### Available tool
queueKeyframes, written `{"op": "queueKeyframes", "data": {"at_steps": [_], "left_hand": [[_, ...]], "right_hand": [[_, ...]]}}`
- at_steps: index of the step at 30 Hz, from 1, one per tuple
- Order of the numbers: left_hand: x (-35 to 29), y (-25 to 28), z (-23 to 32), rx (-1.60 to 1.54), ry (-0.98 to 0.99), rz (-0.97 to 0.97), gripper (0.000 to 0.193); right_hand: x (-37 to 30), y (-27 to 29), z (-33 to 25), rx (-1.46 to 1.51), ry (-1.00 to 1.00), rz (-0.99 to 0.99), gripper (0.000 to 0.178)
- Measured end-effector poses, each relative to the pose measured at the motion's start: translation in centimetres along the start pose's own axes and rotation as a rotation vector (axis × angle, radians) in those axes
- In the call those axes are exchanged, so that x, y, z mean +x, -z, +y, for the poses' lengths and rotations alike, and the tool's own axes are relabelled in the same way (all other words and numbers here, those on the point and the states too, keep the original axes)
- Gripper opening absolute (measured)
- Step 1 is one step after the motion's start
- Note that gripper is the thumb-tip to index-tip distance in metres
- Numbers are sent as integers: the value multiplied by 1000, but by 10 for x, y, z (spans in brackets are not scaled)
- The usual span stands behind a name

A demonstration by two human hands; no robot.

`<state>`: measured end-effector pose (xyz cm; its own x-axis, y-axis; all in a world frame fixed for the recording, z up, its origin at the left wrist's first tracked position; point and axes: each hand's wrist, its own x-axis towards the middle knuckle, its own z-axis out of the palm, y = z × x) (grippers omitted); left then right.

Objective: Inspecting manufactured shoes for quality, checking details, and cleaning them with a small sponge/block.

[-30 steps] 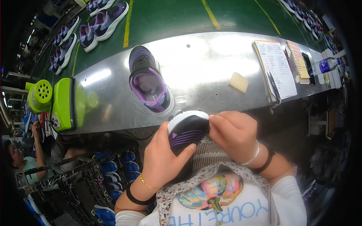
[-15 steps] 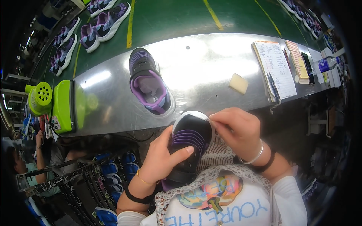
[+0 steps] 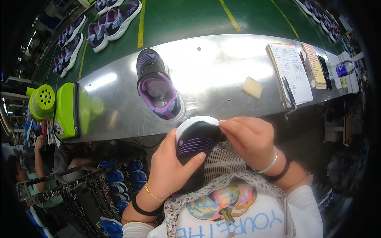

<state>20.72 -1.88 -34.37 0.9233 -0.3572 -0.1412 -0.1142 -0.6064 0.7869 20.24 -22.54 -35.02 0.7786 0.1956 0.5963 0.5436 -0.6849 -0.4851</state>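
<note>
My left hand [image 3: 170, 168] is wrapped round a black sneaker [image 3: 197, 137] with purple stripes and a white sole, its toe toward the metal table. The thumb presses on the sneaker's upper. Fingers of my right hand [image 3: 248, 137] are pinched together at the white sole edge by the toe; whether something small is between them I cannot make out. A matching sneaker [image 3: 158, 85] with a purple lining stands upright on the metal table [image 3: 119, 119], just beyond my left hand. The heel of the held sneaker is hidden by my left hand and in shadow.
A pale sponge-like block [image 3: 252, 87] and a notebook [image 3: 291, 71] with a pen lie to the right. At left stands a bright green device [image 3: 66, 111]. More sneakers [image 3: 115, 25] sit on the green surface [image 3: 178, 20] beyond. Blue shoes [image 3: 115, 176] hang on a rack at lower left.
The held sneaker has tilted and turned slightly left, so more of its white side sole shows. Both hands moved with it; the right pinch remains at the toe edge.
</note>
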Motion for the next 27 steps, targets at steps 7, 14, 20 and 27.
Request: {"op": "queueKeyframes", "data": {"at_steps": [7, 14, 20, 27], "left_hand": [[0, -2, 8, 154, -24, 75, 59], [2, -4, 12, 116, 44, 70, 54], [0, 1, 7, 106, 48, 15, 54], [5, 2, -9, -288, 117, -187, 57]], "right_hand": [[-1, -3, 1, -82, 50, 11, 22], [-1, -6, 0, -135, 27, 22, 19], [0, -8, -3, -142, 14, 43, 15], [2, -1, -1, 177, -224, 5, 14]]}}
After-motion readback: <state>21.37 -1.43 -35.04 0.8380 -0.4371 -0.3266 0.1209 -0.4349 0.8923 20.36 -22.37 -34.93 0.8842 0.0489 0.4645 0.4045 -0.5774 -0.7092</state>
